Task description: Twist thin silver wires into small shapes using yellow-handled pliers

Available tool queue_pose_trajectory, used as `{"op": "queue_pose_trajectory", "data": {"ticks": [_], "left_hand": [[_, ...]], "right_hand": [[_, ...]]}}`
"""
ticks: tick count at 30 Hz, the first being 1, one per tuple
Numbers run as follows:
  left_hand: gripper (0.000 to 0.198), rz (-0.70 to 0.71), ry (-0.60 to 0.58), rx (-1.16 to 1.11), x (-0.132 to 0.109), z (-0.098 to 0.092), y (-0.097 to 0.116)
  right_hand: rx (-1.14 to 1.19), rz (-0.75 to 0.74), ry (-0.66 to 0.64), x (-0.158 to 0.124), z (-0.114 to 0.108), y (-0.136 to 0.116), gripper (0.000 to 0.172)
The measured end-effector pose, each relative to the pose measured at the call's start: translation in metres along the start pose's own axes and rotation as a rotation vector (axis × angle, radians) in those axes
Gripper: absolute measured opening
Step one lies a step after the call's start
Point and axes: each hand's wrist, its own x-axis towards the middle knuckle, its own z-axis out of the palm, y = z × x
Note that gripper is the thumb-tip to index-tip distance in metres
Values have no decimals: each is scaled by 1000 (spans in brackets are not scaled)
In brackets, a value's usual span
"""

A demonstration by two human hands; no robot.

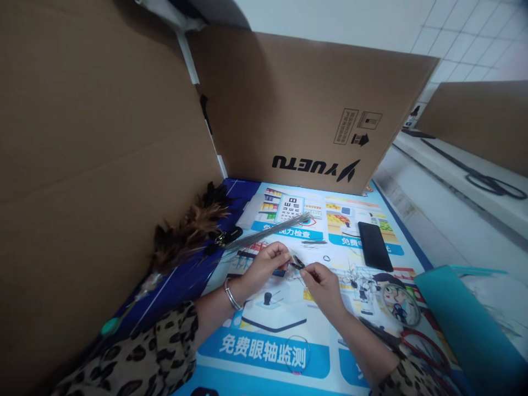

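Over the middle of the printed mat, my left hand [270,263] is closed in a pinch, its fingertips meeting a small dark piece [297,263]. My right hand [323,283] pinches the other end of this dark piece between thumb and fingers. The piece is too small for me to tell its kind. Just beyond my hands lies a bundle of thin grey wires [274,228], with a few short lengths [314,242] beside it. A small dark ring [326,258] rests right of my fingertips. Fine wire pieces [358,280] are scattered farther right.
Cardboard walls [313,115] stand behind and at left. A black phone [374,246], a round clear dish [399,304], red-handled pliers [424,349] and a teal case [470,324] lie at right. Brown feathers [185,236] and a black key fob [231,235] are at left.
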Motion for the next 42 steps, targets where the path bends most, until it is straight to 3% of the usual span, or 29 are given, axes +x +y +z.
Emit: {"op": "queue_pose_trajectory", "data": {"ticks": [5, 20, 26, 29, 32, 37, 42], "left_hand": [[16, 40, 19, 19, 0, 1, 2], [16, -31, 21, -31, 0, -2, -2], [17, -57, 29, -42, 2, -3, -5], [17, -58, 19, -61, 2, -3, -5], [17, -58, 18, -74, 1, -3, -4], [18, -55, 31, -77, 1, -4, -4], [19, -53, 25, -83, 1, -3, -2]], "right_hand": [[-66, 26, -25, 0, -1, -1, 18], [-195, 46, -97, -1, -4, -3, 16], [-213, 51, -89, 9, -25, -11, 18], [-323, 44, -88, 16, -46, -20, 21], [-568, 0, -208, 16, -58, -29, 25], [-930, -99, -349, 5, -48, -34, 64], [-1010, -121, -380, -3, -36, -32, 54]]}}
